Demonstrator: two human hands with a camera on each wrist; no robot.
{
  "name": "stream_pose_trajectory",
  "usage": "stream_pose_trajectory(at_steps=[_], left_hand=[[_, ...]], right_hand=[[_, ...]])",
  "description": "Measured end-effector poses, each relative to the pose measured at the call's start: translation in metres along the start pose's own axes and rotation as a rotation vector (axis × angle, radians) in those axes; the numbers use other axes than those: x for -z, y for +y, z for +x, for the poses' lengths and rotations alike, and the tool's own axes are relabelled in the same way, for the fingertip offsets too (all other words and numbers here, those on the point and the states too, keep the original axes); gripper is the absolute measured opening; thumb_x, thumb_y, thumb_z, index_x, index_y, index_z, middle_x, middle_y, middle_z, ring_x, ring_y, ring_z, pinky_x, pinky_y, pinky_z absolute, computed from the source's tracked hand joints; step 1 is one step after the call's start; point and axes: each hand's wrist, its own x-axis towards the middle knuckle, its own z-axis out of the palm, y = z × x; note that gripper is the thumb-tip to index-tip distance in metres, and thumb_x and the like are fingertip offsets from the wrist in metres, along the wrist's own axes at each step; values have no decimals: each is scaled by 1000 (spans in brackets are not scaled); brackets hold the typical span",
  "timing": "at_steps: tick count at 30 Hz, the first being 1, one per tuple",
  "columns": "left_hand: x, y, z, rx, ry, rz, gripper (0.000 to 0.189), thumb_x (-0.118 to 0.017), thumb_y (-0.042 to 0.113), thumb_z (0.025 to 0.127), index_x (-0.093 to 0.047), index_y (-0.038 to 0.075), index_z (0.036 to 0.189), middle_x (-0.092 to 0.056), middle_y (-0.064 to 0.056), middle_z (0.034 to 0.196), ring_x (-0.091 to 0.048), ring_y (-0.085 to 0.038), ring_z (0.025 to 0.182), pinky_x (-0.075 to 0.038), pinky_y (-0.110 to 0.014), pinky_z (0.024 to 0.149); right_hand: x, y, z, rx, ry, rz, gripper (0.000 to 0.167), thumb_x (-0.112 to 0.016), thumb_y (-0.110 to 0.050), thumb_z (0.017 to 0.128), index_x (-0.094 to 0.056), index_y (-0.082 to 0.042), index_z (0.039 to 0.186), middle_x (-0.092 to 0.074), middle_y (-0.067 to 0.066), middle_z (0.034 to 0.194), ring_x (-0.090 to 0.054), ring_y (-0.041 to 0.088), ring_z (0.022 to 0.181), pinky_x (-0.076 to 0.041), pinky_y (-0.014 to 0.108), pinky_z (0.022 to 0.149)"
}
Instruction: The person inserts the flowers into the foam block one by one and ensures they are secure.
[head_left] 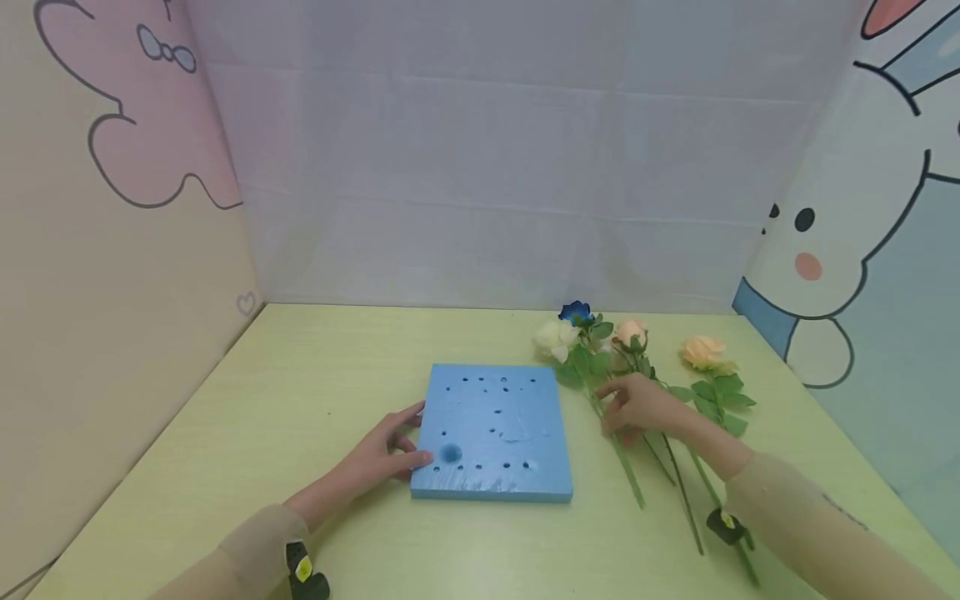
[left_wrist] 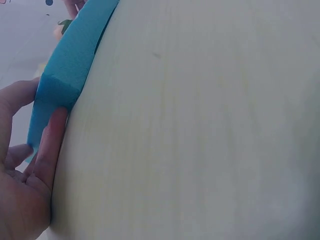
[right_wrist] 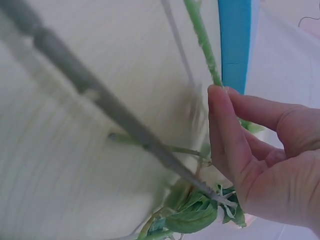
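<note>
A blue foam block (head_left: 517, 437) dotted with small holes and one wider hole lies flat on the table. My left hand (head_left: 378, 454) grips its left side, thumb at the near left corner and fingers along the edge; the left wrist view shows this hand (left_wrist: 30, 150) around the block's end (left_wrist: 60, 85). Right of the block, my right hand (head_left: 641, 406) pinches a green flower stem (head_left: 626, 467) between thumb and fingertips. In the right wrist view the pinched stem (right_wrist: 204, 42) runs up beside the block's blue side (right_wrist: 235, 45). Which bloom it carries, I cannot tell.
Artificial flowers lie at the right: a blue bloom (head_left: 576, 313), a white bloom (head_left: 557, 338), a pink rose (head_left: 631, 332) and a peach bloom (head_left: 702, 352). Their stems spread toward the near edge under my right forearm. A pale curtain (head_left: 450, 167) hangs behind the table.
</note>
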Motion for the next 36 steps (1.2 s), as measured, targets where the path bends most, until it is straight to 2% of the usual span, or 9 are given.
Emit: stream_pose_trajectory(at_steps=[6, 11, 19, 26, 32, 36], left_hand=[[-2, -1, 2, 12, 31, 13, 87, -79, 29, 84, -30, 25, 156, -45, -12, 149, -59, -16, 96, -59, -26, 72], [-1, 0, 3, 5, 36, 18, 87, -79, 29, 84, -30, 30, 155, -45, -11, 148, -59, -16, 96, -59, -27, 72], [-1, 0, 2, 8, 32, -3, 86, -79, 27, 84, -31, 31, 155, -45, -11, 149, -59, -16, 96, -59, -27, 72], [-3, -1, 2, 4, 30, 3, 85, -79, 27, 84, -31, 31, 155, -45, -11, 149, -59, -16, 96, -59, -27, 72], [-2, 0, 1, 16, 34, 11, 85, -78, 29, 84, -31, 32, 155, -45, -10, 149, -59, -16, 96, -59, -27, 73], [-1, 1, 0, 15, 31, 12, 85, -78, 29, 85, -30, 31, 155, -45, -11, 149, -59, -16, 96, -59, -26, 73]], right_hand=[[3, -11, 5, 33, 102, -5, 59, -67, 2, 86, -44, 15, 139, -61, 17, 91, -66, 19, 71, -62, 39, 65], [8, -24, 15, 93, 165, -8, 58, -64, 1, 89, -41, 14, 141, -61, 21, 97, -68, 21, 76, -63, 39, 69], [6, -47, 38, 157, 267, 19, 55, -65, -3, 92, -46, 5, 143, -62, 28, 108, -71, 33, 89, -63, 42, 74], [5, -62, 54, 196, 362, 5, 49, -65, -6, 93, -53, -4, 140, -66, 24, 108, -70, 34, 96, -62, 41, 75], [1, -75, 65, 284, 433, 83, 46, -66, -6, 92, -56, -5, 137, -65, 21, 102, -69, 34, 92, -62, 43, 74], [-5, -84, 73, 321, 480, 142, 45, -67, -7, 92, -59, -10, 136, -64, 20, 103, -69, 34, 92, -63, 39, 71]])
